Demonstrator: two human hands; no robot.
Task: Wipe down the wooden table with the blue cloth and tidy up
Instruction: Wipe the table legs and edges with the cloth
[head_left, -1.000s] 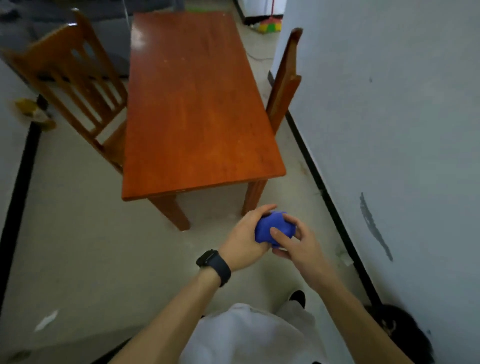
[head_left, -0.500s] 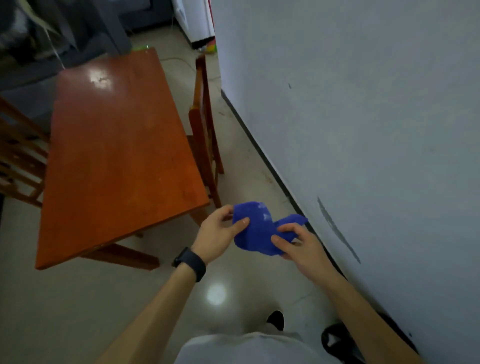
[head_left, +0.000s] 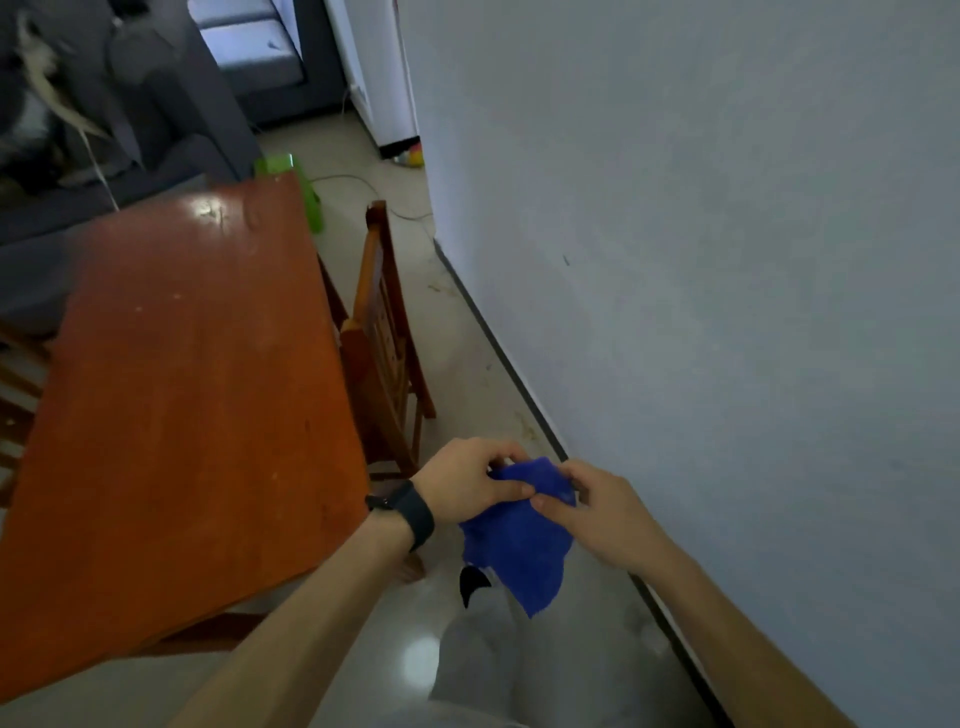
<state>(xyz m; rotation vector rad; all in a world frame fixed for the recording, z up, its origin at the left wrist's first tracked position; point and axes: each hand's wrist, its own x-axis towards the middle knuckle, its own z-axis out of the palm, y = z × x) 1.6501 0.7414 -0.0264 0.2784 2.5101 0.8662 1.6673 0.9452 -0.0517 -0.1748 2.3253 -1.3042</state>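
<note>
The cloth (head_left: 519, 545) was a plain, vivid blue. At nine o'clock from it, the table (head_left: 197, 415) was glossy reddish-orange with a white glare patch. The chair (head_left: 384, 353) was orange-brown and the wristband (head_left: 410, 512) black. The wall (head_left: 727, 260) was pale grey-blue above a black skirting strip (head_left: 509, 364), the floor (head_left: 467, 332) beige, and the plastic object (head_left: 291, 171) at eleven o'clock bright green.

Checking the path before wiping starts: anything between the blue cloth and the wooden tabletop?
Nothing visible. The left hand and right hand pinch the blue cloth over the floor, just off the near right corner of the wooden table. The chair stands at the table's right side, beyond the hands, off that path.
</note>
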